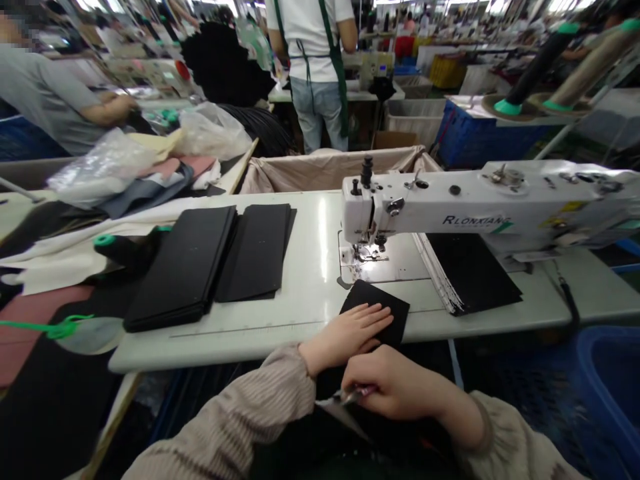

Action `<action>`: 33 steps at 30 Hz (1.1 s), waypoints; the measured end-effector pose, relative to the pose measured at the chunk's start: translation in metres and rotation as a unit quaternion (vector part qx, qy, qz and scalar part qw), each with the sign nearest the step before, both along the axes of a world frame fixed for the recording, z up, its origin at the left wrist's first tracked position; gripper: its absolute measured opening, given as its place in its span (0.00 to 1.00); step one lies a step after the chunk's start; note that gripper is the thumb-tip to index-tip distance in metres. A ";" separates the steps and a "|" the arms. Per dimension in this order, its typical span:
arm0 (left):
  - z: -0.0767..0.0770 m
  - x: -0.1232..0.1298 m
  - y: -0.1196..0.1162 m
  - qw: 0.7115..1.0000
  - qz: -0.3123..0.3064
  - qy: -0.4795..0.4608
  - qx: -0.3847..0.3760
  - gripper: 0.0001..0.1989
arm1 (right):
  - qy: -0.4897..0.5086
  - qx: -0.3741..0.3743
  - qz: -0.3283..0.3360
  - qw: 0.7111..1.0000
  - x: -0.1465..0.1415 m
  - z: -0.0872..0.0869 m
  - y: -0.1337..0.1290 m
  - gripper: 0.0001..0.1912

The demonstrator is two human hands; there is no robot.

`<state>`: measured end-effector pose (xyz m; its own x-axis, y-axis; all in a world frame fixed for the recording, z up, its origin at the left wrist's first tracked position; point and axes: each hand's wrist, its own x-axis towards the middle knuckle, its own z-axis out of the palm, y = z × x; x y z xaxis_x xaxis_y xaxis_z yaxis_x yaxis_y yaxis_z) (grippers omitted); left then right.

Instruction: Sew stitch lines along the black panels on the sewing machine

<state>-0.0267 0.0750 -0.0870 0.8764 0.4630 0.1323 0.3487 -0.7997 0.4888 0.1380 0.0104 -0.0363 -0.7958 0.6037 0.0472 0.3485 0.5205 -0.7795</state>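
My left hand (353, 333) lies flat, fingers stretched out, on a black fabric piece (393, 308) at the table's front edge. Just below it, my right hand (387, 383) is closed round a pair of scissors (345, 408), whose metal blades point left and down over the dark area at my lap. Part of the handle is hidden in the fingers. Beyond the black piece stands a white sewing machine (430, 207), its needle area lit. Under the machine's arm, on the right, lies a stack of black pieces (477, 273) with pale edges.
Two stacks of black panels, a thick one (185, 260) and a thinner one (257, 253), lie on the left of the white table (310, 280). Farther left are a black thread cone (120, 250) and fabric scraps. A blue basket (607, 373) stands at right. Co-workers are beyond.
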 end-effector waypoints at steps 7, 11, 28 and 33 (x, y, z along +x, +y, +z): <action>-0.020 -0.060 0.000 0.961 0.266 0.044 0.069 0.25 | -0.147 0.202 -0.215 0.944 0.016 -0.030 0.094 0.22; -0.011 -0.063 0.021 0.959 0.267 0.069 0.068 0.26 | -0.178 0.219 -0.230 0.931 0.014 -0.042 0.118 0.27; -0.007 -0.031 0.075 0.978 0.202 0.036 0.049 0.27 | -0.254 0.217 -0.296 0.895 0.025 -0.064 0.116 0.26; -0.007 -0.032 0.076 0.977 0.201 0.040 0.051 0.27 | -0.254 0.219 -0.296 0.894 0.026 -0.065 0.117 0.26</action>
<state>-0.0590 0.1514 -0.0941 0.6354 0.7603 0.1347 0.6787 -0.6331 0.3721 0.1642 0.1272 -0.1016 -0.3297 0.9381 0.1058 0.9152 0.3451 -0.2081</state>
